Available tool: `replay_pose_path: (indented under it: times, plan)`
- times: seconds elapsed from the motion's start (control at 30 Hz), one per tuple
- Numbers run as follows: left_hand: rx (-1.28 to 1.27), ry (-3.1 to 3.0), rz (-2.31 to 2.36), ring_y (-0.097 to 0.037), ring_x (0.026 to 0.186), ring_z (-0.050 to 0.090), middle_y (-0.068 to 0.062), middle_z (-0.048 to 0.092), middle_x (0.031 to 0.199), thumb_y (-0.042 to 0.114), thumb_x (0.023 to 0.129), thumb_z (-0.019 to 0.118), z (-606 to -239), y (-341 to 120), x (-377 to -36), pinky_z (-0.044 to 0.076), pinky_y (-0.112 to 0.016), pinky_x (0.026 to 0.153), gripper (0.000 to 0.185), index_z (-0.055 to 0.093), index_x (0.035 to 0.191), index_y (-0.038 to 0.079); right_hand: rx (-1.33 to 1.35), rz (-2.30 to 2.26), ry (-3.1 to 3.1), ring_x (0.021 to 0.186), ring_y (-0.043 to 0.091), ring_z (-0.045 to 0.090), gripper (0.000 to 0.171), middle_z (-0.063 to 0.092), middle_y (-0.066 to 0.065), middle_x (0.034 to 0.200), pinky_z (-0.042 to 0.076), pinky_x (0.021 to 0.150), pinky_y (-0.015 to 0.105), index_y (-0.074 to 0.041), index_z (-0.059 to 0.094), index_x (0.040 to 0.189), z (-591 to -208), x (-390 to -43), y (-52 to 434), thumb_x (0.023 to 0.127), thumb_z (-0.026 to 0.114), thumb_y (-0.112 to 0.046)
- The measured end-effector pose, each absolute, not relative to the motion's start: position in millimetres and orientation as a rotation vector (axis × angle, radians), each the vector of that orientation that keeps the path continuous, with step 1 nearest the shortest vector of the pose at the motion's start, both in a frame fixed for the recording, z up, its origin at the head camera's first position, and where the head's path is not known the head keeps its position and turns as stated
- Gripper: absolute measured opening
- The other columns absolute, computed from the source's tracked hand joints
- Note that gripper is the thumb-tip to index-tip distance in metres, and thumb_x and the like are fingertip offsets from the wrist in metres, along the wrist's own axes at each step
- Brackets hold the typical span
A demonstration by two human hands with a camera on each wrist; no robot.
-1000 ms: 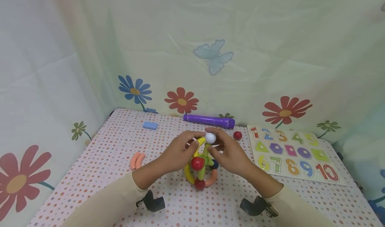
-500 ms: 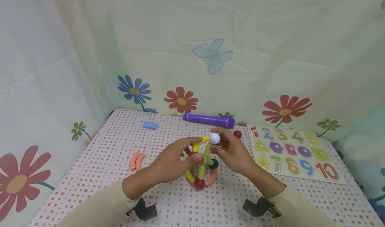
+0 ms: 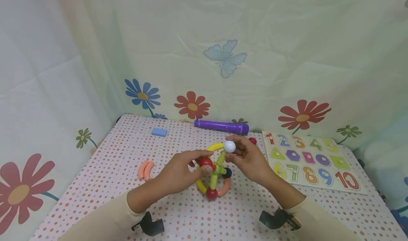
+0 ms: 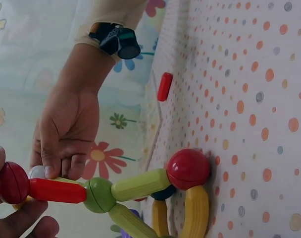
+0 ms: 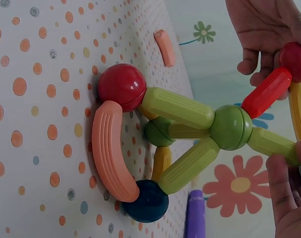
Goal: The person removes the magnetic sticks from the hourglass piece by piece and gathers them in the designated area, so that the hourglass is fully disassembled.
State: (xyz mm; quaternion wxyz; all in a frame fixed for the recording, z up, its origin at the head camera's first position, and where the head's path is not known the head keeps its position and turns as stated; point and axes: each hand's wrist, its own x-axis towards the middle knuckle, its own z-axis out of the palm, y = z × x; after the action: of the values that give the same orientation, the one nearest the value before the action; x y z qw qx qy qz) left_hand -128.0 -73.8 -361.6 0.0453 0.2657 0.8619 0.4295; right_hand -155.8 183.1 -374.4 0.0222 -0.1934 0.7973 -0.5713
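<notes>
Ball-and-stick build: standing on the dotted table (image 3: 188, 219) right in front of the person, between the hands, green hub ball (image 5: 230, 127) in the middle with sticks running out of it.
Left hand (image 3: 180, 172): thumb and fingers pinching the upper red ball (image 3: 205, 162), the one on the end of the red stick (image 5: 268, 92).
Right hand (image 3: 250, 159): fingertips holding the white ball (image 3: 229, 146) at the top of a green stick (image 5: 274, 145).
Top yellow arc (image 3: 215, 147): runs from the red ball toward the white one; looks like they meet, but fingers hide the far end, so can't swear to it.
Base: lower red ball (image 5: 123, 87) and dark blue ball (image 5: 147, 201) on the table, pink arc (image 5: 113, 151) bridging them.
Doing it well: looks like a two-handed adjusting step to me, so I'd steady one ball and nudge the other gently, lining stick ends up square with the balls.
Watch out: pulling both hands apart could probably pop a joint or tip the base, so small moves imo.
Spares nearby: two loose pink arcs (image 3: 148, 171) lying left of the build, loose red ball (image 3: 253, 141) behind the right hand.
</notes>
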Motion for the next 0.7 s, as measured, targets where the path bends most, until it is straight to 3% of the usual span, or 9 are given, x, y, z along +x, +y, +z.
replay_pose_path:
  times: [0.37,0.7]
  plan:
    - [0.774,2.643,1.35,-0.02,0.099,0.062,0.012,0.071,0.113,0.047,0.094,0.072,-363.4,-75.8,-128.9,0.053,-0.036,0.082,0.045,0.069,0.135,0.028,-0.53,-1.798,2.463,0.108,0.031,0.069,0.046,0.064,0.021,0.122,0.06,0.083,0.035,0.002,0.052,0.134,-372.7,-155.1,183.3,0.092,0.069,0.009]
    - [0.766,2.618,1.396,-0.018,0.099,0.061,0.014,0.072,0.11,0.041,0.093,0.076,-362.0,-74.6,-129.2,0.055,-0.045,0.085,0.043,0.07,0.133,0.029,-0.442,-1.793,2.515,0.105,0.028,0.071,0.047,0.068,0.02,0.116,0.06,0.08,0.031,0.002,0.05,0.131,-374.4,-153.6,181.6,0.09,0.074,0.005]
